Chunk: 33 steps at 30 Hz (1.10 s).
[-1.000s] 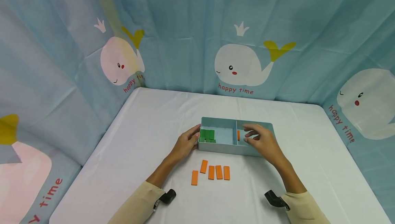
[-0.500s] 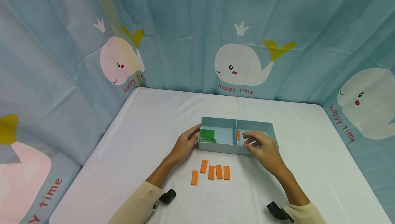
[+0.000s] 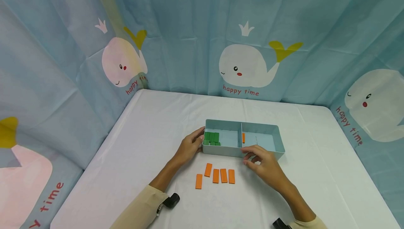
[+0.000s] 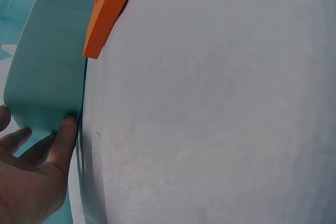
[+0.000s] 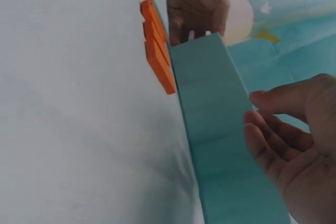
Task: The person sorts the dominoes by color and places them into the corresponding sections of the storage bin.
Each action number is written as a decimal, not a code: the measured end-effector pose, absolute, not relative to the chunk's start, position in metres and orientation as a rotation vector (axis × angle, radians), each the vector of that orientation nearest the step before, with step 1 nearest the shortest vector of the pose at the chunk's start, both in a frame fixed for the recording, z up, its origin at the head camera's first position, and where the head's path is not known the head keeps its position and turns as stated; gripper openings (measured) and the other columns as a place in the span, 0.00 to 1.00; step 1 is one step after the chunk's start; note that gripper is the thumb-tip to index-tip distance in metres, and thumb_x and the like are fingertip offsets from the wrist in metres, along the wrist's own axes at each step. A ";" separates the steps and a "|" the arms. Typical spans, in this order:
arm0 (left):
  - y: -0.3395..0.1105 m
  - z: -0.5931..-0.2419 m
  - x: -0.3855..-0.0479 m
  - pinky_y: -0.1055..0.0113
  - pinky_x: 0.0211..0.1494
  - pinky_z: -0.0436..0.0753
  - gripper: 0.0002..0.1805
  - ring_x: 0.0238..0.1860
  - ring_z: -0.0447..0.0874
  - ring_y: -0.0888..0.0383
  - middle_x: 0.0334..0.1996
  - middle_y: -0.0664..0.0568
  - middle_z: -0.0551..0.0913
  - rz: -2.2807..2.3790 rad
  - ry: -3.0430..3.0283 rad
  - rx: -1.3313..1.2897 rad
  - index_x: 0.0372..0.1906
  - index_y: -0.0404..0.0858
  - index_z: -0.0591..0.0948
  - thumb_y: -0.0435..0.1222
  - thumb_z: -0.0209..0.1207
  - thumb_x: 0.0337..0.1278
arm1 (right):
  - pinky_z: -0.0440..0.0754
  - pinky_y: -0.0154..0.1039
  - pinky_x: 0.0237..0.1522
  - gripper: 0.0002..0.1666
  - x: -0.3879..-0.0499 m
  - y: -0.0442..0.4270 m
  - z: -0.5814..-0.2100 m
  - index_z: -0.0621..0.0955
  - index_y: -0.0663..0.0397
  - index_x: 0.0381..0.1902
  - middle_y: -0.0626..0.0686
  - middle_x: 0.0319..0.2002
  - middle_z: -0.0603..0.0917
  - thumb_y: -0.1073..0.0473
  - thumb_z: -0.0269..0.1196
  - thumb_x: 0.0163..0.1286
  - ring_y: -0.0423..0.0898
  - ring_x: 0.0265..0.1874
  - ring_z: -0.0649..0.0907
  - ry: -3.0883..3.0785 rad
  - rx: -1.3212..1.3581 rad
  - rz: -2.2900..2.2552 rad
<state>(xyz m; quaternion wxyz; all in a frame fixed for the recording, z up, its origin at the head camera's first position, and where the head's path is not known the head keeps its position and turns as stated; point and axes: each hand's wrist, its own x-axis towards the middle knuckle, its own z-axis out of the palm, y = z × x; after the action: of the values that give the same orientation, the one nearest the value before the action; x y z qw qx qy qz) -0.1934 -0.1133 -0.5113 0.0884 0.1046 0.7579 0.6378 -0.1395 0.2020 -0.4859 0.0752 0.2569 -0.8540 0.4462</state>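
A teal box [image 3: 222, 150] with a divider stands on the white table in the head view. My left hand [image 3: 188, 147] rests against its left end, and in the left wrist view its fingertips [image 4: 66, 129] touch the end wall near the corner. My right hand [image 3: 262, 162] hovers at the front rim by the divider, fingers loosely bent, nothing between thumb and fingertips. Several green tiles [image 3: 214, 137] lie at the left of the left compartment. One orange tile [image 3: 243, 137] is against the divider in the right compartment. Several loose orange tiles [image 3: 216, 175] lie in front of the box.
A white cloth [image 3: 157, 123] covers the table. Teal curtains [image 3: 176, 64] printed with whales surround its back and sides. Black wrist cameras [image 3: 172, 201] sit at the sleeves.
My right hand has drawn back from the right compartment toward the front rim, leaving the orange tile by the divider in plain sight. The left hand and the box stay put.
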 end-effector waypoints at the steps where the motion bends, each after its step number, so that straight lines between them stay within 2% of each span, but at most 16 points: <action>1: -0.113 -0.511 -0.193 0.48 0.69 0.83 0.30 0.78 0.69 0.42 0.82 0.42 0.63 1.901 2.253 0.308 0.84 0.42 0.62 0.43 0.48 0.88 | 0.89 0.31 0.41 0.24 -0.138 0.201 -0.487 0.86 0.60 0.57 0.54 0.46 0.89 0.75 0.74 0.63 0.40 0.42 0.87 -2.572 0.771 1.342; 17: -0.113 -0.510 -0.194 0.51 0.68 0.84 0.30 0.78 0.70 0.42 0.82 0.43 0.63 1.910 2.239 0.284 0.84 0.42 0.62 0.43 0.49 0.87 | 0.90 0.36 0.46 0.28 -0.127 0.195 -0.500 0.85 0.55 0.61 0.52 0.53 0.88 0.66 0.78 0.63 0.44 0.45 0.87 -2.771 0.711 1.469; 33: -0.114 -0.512 -0.194 0.47 0.69 0.83 0.30 0.78 0.69 0.42 0.82 0.43 0.63 1.895 2.257 0.309 0.85 0.43 0.61 0.44 0.48 0.88 | 0.87 0.34 0.45 0.34 -0.122 0.184 -0.508 0.83 0.54 0.64 0.47 0.51 0.87 0.64 0.80 0.60 0.43 0.46 0.84 -2.901 0.822 1.403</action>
<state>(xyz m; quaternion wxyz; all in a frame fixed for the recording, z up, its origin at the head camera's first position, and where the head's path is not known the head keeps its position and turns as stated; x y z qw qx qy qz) -0.1940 -0.1136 -0.5123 0.0890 0.1037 0.7587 0.6370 -0.1222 0.1839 -0.5084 -0.0918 0.2461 -0.8686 0.4202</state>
